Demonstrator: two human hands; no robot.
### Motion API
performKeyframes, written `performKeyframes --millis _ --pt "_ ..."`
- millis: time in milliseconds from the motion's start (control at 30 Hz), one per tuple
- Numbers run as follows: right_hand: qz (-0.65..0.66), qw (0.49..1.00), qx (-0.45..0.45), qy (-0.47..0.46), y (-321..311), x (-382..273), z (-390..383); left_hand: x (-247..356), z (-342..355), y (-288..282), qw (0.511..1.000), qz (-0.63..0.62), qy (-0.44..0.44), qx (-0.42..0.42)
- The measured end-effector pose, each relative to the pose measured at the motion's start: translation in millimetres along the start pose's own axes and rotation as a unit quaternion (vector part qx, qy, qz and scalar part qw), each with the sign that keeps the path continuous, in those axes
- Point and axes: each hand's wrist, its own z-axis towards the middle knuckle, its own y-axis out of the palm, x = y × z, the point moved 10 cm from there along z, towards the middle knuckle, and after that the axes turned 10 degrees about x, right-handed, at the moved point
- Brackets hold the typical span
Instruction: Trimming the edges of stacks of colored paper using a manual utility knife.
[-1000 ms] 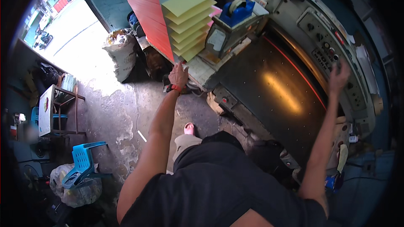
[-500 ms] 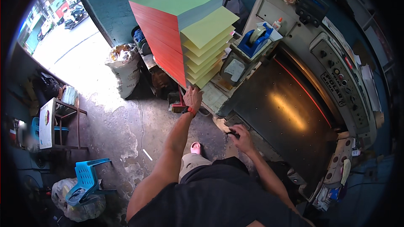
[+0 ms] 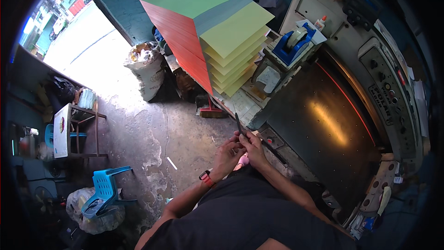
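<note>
In front of my body my two hands are close together. My right hand (image 3: 253,150) grips a slim dark knife (image 3: 239,123), its narrow pointed end standing up toward the paper stack. Beside it my left hand (image 3: 226,156), with a red-strapped watch at the wrist, has its fingers bent in against the right hand. Whatever may be between those fingers is hidden. Beyond the knife rises a tall paper stack (image 3: 173,39), green on top and red down one side. Several yellow sheets (image 3: 238,28) jut out from its right side.
At the right is a paper cutting machine with a dark flat bed (image 3: 300,120). A blue tape dispenser (image 3: 293,46) and a glue bottle (image 3: 320,22) stand on its left part. A sack (image 3: 149,76), a red broom (image 3: 211,107) and a blue chair (image 3: 105,190) are on the floor.
My left hand has come away from the stack's lower corner and back to my right hand. The knife in my right hand now points up, and the view has shifted.
</note>
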Motion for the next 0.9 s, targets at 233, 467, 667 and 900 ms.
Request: performKeyframes --millis 233,467,667,900 --pt "-0.080 0.972 0.077 -0.205 -57 -115 -23 268 101 -92 0.857 0.223 0.443 0.138" --pt "-0.077 0.976 -0.008 -0.203 -49 -139 -19 371 289 -72 0.761 0.522 0.377 0.080" --pt "-0.050 0.975 0.045 -0.213 -69 -154 -25 353 323 -78 0.859 0.461 0.212 -0.070" --pt "-0.098 0.958 0.078 -0.259 -52 -208 -15 355 320 -91 0.892 0.380 0.222 -0.098"
